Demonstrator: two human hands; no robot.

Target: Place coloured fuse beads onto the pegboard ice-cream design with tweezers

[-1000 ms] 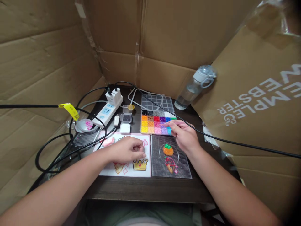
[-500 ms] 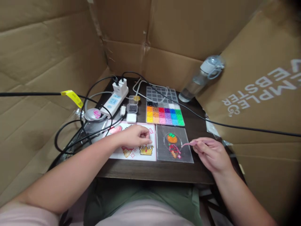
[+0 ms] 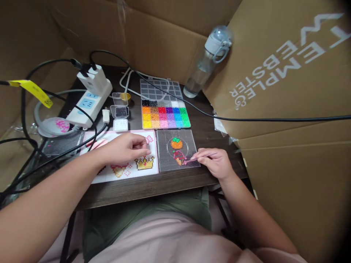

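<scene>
On the worktop (image 3: 178,180), a clear pegboard (image 3: 163,160) carries two bead shapes: an orange fruit (image 3: 177,144) with green leaves and, below it, a pink-and-tan ice cream (image 3: 179,157). At the board's right edge, the right hand (image 3: 216,161) pinches pink tweezers (image 3: 201,157), whose tips reach over the board to the ice cream's lower right; whether they grip a bead is too small to tell. Left of the board, the left hand (image 3: 127,147) lies over a pattern sheet (image 3: 108,175), its fingers loosely curled and narrow; I cannot tell whether it holds anything. Just beyond the board sits a box (image 3: 166,128) of coloured beads sorted by compartment, its lid (image 3: 159,87) folded back. Further beyond the board, to its right, a water bottle (image 3: 199,73) leans. Beyond the board to its left are small cases of white beads (image 3: 120,125) and black beads (image 3: 120,111), then a power strip (image 3: 89,106).
</scene>
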